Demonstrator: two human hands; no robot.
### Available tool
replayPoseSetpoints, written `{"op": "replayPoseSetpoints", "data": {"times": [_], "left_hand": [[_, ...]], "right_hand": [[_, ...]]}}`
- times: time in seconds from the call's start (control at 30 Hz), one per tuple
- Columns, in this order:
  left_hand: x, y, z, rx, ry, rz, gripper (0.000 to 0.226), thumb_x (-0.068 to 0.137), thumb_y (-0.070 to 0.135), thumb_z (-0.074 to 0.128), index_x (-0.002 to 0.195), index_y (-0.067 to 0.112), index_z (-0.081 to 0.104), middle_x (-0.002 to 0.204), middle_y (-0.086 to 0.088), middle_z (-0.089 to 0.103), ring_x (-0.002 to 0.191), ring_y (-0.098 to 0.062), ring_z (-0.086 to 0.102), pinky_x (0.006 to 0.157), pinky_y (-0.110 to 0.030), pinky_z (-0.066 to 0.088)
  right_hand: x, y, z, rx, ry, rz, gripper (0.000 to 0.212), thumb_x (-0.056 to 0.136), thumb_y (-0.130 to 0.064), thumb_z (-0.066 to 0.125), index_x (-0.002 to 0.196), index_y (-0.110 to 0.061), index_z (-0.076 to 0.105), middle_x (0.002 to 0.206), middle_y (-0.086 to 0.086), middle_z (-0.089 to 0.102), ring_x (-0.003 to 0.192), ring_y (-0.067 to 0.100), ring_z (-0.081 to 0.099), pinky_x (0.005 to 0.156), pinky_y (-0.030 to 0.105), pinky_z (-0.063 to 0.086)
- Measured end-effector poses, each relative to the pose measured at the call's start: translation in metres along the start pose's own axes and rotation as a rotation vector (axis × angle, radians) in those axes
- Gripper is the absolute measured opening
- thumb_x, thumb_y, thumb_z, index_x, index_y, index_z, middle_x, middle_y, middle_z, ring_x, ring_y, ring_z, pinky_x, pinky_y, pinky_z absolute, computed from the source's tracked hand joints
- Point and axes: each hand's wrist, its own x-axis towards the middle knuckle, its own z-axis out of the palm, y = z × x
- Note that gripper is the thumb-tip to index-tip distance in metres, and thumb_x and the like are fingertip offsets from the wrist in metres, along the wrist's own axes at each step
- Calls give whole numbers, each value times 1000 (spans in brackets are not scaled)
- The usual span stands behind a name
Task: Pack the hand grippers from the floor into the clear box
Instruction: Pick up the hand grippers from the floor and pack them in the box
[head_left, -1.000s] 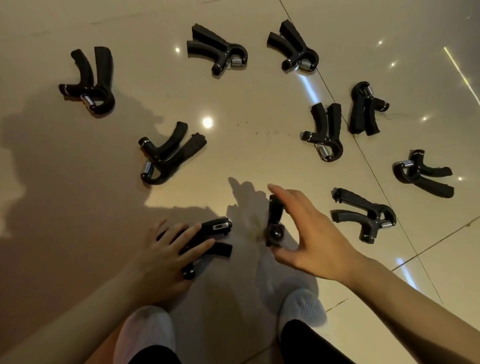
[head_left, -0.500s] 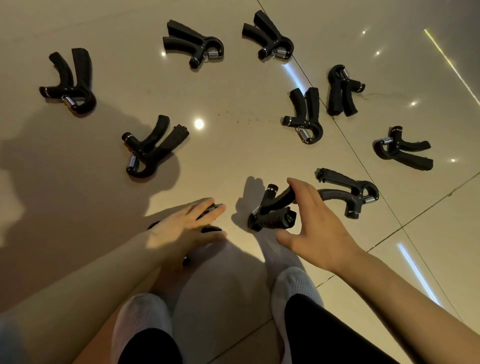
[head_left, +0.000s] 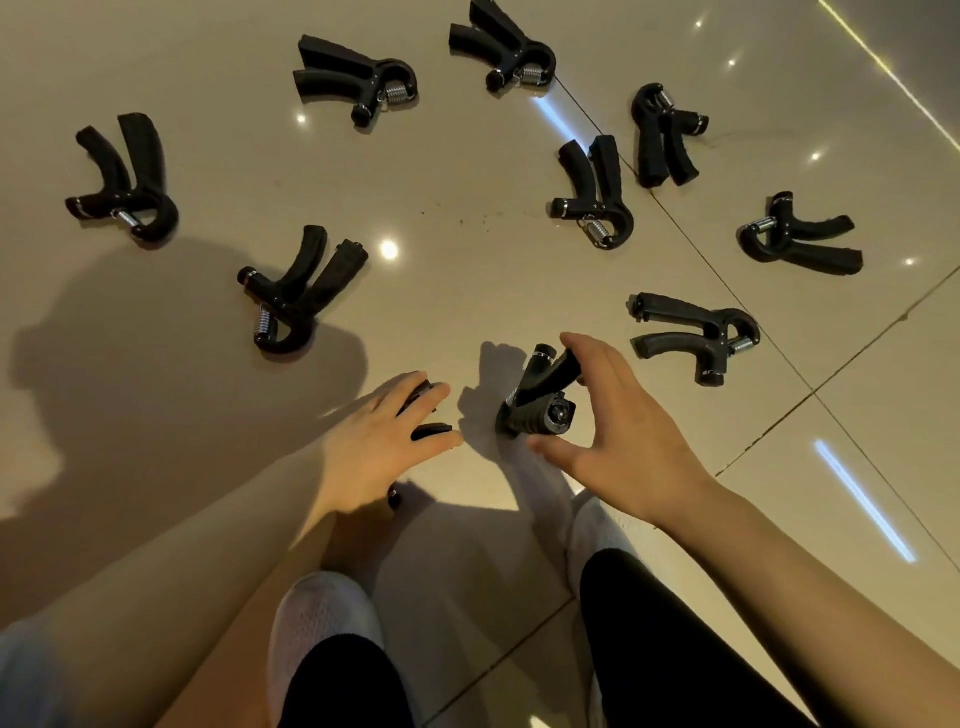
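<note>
1. From my remote seat I see the left hand (head_left: 387, 449) lying over a black hand gripper (head_left: 423, 415) on the glossy tile floor (head_left: 467, 171). Only handle tips and a knob near the wrist show, so I cannot tell whether the fingers are clamped on it or merely resting.
2. The right hand (head_left: 618, 441) holds a second gripper (head_left: 543, 397) between forefinger on the upper handle and thumb below. The gripper is tipped up on its end, its spring mostly hidden.
3. Eight more hand grippers lie in an arc beyond the hands, well apart from one another; the nearest (head_left: 698, 335) sits just right of the right hand.
4. The topmost gripper (head_left: 506, 49) is clipped by the frame edge.
5. White socks (head_left: 322, 629) and dark trouser legs fill the foreground; the right sock is largely behind the right forearm.
6. I see no clear box in view.
</note>
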Motion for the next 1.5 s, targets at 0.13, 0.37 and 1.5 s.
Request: {"op": "replayPoseSetpoints", "data": {"times": [0.13,0.37,1.5], "left_hand": [[-3,-3,2,-4,18,5,94,72,23,71,143,38,10,155,-9,-9,140,-36,-14,114,-50,18],[-2,4,-8,-125,8,-68,93,64,67,66,142,33,29,157,-10,-6,142,-35,-9,115,-51,14],[-39,37,-26,-127,801,-93,25,83,27,63,107,20,66,129,-11,42,126,-40,36,98,-46,43]], "right_hand": [[-7,-4,3,-16,16,23,89,78,-40,71,147,-24,17,149,-8,24,125,12,41,87,16,30],[-6,-13,16,-11,39,-40,87,79,-35,71,146,-22,17,150,-7,24,124,14,43,84,15,33],[2,0,23,57,91,-28,90,81,-37,66,150,-20,10,147,-2,25,124,12,41,84,16,34]]}}
